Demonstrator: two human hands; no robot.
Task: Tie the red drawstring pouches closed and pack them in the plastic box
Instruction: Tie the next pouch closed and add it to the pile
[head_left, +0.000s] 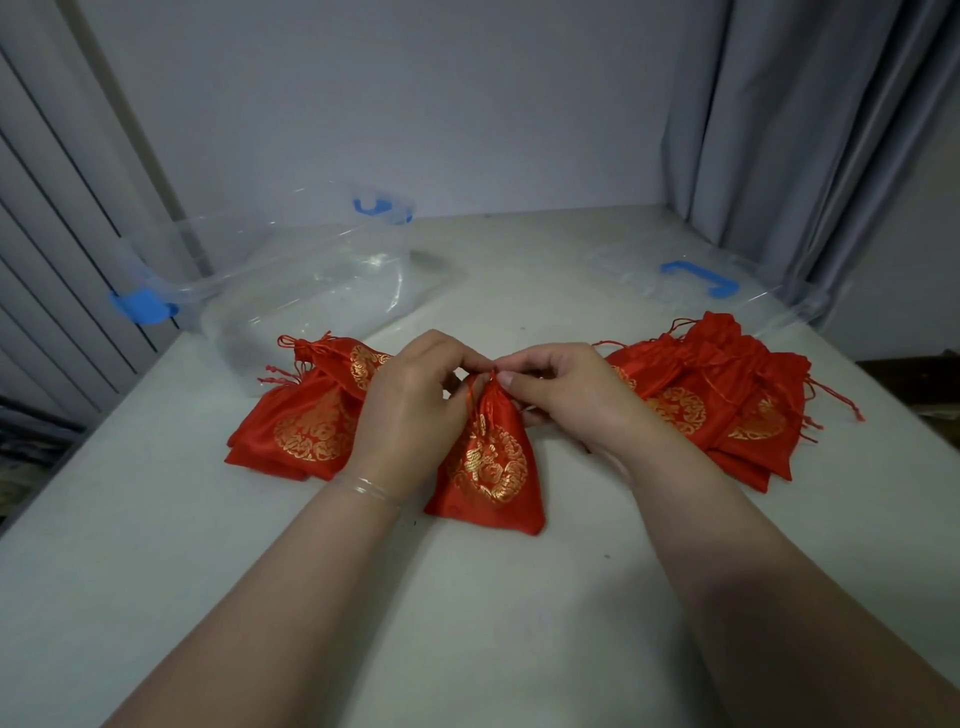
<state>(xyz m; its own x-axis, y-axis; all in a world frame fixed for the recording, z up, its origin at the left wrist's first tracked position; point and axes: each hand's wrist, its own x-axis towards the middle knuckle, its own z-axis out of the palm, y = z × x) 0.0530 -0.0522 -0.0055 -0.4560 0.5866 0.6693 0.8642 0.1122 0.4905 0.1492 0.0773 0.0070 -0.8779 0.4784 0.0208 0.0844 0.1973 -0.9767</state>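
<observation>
While left hand (410, 400) and right hand (566, 389) fingers pinch the pouch (488, 462) drawstring, neck gathered

Both forearms are bare, with no sleeves showing. A thin clear bangle (370, 489) circles the wrist of the left hand (410, 400).

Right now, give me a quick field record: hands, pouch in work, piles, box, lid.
left hand: pinching neck of centre pouch
right hand: pinching drawstring at same neck
left pile: pouches lying on the table
right pile: several pouches, overlapping
plastic box: far left, open, no pouches visible inside
lid: far right, flat on table
</observation>
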